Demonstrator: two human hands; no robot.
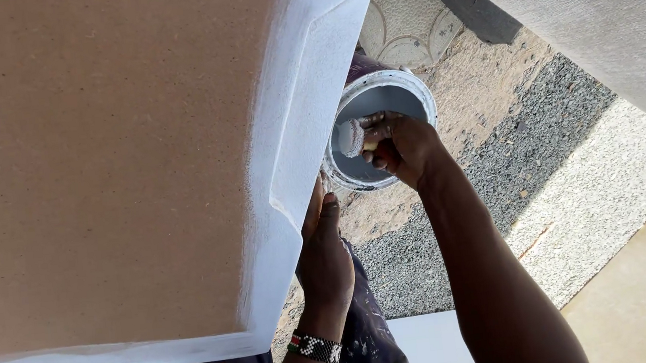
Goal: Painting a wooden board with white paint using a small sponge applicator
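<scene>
The right hand (403, 145) is pinching a paint-soaked sponge (350, 137) in its curled fingers (374, 122), dipping it inside the round paint tin (389, 90). Beside the tin, the left hand (323, 257) is pressing closed fingers against the board (97, 165), whose rough brown face is edged in wet white. An overloaded sponge could be dripping onto the gravel (541, 126), or the left palm could be smudging that fresh edge.

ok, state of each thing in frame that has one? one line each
Board: brown face bare, edges coated in white paint, white patch at its left edge.
Paint can: open, no lid on, pale paint inside.
Paint pad: coated in pale paint, held over the can's mouth.
Right hand: closed around the paint pad, above the can.
Left hand: flat against the board's painted edge, holding nothing.
Beaded wristband: worn on the left wrist.
</scene>
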